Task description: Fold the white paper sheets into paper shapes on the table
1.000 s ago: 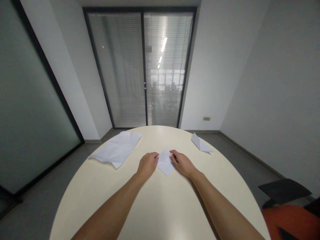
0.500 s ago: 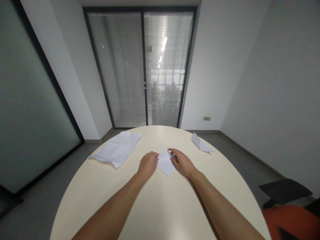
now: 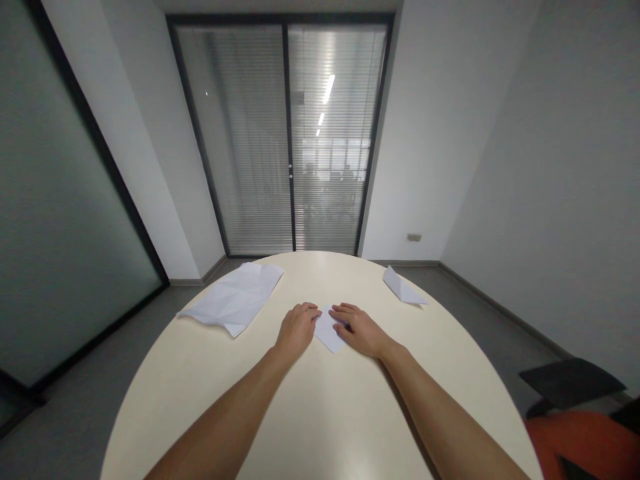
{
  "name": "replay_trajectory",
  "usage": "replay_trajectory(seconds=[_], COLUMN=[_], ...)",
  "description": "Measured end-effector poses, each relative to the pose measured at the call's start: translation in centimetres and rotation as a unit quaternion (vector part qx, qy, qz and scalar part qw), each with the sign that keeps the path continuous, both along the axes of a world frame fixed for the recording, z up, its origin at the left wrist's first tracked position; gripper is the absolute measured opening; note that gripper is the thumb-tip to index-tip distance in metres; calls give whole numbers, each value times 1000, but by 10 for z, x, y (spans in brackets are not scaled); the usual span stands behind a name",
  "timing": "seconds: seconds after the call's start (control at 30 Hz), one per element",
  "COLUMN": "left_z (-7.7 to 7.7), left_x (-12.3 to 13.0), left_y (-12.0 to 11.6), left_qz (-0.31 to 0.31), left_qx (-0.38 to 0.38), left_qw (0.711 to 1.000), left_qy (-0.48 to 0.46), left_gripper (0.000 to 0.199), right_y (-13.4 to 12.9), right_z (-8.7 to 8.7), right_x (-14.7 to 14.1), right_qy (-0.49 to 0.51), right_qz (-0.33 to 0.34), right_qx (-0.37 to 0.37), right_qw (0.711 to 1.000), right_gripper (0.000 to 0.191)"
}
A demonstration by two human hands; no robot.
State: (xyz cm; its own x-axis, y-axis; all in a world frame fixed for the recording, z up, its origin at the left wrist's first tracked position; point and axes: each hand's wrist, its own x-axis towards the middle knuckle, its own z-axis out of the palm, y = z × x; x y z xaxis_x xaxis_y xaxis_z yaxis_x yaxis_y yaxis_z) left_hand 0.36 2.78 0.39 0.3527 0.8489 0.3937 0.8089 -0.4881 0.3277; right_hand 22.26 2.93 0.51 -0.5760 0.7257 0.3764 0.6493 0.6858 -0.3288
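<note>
A small folded white paper (image 3: 329, 333) lies on the round cream table (image 3: 320, 413), between my two hands. My left hand (image 3: 299, 327) has its fingers closed on the paper's left edge, thumb and fingertips together. From the right, my right hand (image 3: 361, 328) rests over the paper, its fingers apart and pressing on the upper right part, which they hide. The paper's lower corner points toward me.
Creased white sheets (image 3: 237, 297) lie at the table's left edge. A folded white paper (image 3: 403, 288) sits near the right rim. An orange and black chair (image 3: 580, 427) stands at the lower right. Beyond the table is a glass door (image 3: 325, 147) with blinds.
My right hand has moved left over the paper, and its fingers now lie flatter on it. The paper's right part is more covered. My left fingers have shifted slightly right.
</note>
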Motion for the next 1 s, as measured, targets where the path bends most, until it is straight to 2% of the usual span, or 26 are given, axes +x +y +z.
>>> replay_trajectory(seconds=[0.17,0.33,0.47,0.57,0.73,1.0], left_z=[1,1,0,1,1,8], left_x=[1,1,0,1,2,1], left_y=[-1,-2,-2,-2,-4,-6], left_qz=[-18,-28,-45,-51,-12,57], left_qx=[11,13,14,13,0,-26], left_qw=[1000,1000,999,999,1000,998], left_qy=[5,-3,-3,-3,-4,-18], left_gripper=[29,26,27,26,25,33], right_y=[-1,-5,-11,-16,-22,-22], right_z=[1,12,17,13,8,13], right_x=[1,-5,-13,-18,-24,-22], right_qy=[-8,-17,-16,-35,-87,-128], right_qz=[-19,23,54,26,-38,-85], right_qx=[4,21,-10,-62,-136,-178], right_qw=[1000,999,998,997,986,972], right_gripper=[43,37,39,52,75,94])
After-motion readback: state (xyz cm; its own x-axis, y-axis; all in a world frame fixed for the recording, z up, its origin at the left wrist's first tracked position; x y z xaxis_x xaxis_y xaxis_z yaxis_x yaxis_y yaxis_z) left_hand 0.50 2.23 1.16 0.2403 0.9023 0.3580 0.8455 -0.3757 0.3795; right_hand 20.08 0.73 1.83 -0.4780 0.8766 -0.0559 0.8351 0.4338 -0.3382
